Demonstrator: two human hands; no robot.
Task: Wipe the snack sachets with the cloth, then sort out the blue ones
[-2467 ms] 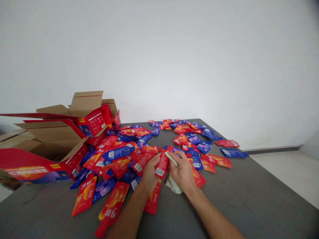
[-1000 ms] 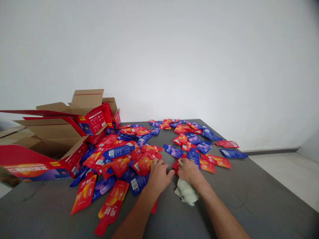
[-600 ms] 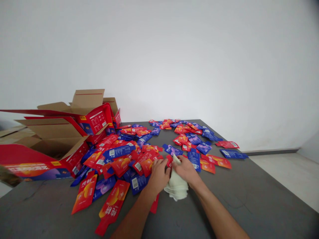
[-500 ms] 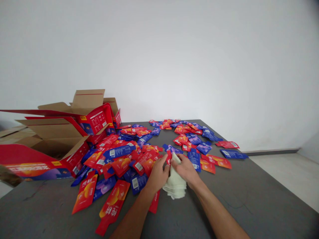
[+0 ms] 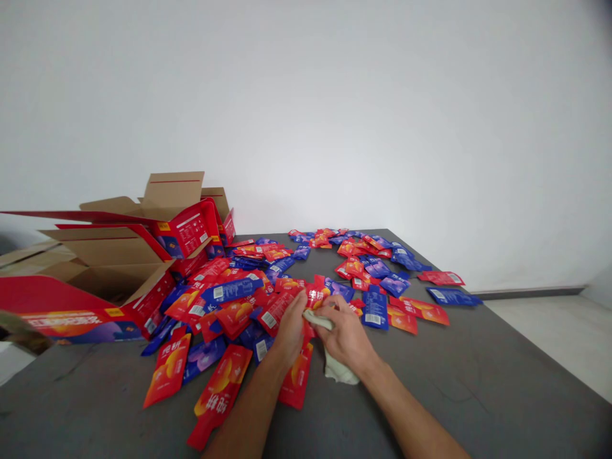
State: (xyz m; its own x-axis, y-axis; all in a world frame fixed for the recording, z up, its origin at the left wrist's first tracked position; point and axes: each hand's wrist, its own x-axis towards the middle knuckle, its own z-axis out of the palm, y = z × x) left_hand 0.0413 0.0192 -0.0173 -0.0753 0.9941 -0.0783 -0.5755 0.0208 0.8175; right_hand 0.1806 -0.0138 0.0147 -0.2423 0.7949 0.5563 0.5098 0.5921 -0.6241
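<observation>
Near the middle of the table, my left hand (image 5: 291,330) is closed on a red drink-style pouch (image 5: 316,290), whose top with white lettering sticks up above the fingers. My right hand (image 5: 348,333) pinches a pale green-white cloth (image 5: 339,371). A fold of that cloth lies against the pouch between both hands, and the rest hangs below my right palm. The lower part of the held pouch is mostly hidden by my fingers. Just under my left wrist lies another red pouch (image 5: 297,377) on the table.
Red and blue pouches (image 5: 234,290) are heaped on the left, with more pouches (image 5: 375,264) spread along the back and right of the grey table (image 5: 430,376). Open red cardboard boxes (image 5: 143,299) stand at the left. A white wall (image 5: 306,115) rises behind.
The cloth has been pulled from a hanging bundle to a fold across the pouch. The red pouch now shows upright between my hands, and my left hand has shifted slightly left.
</observation>
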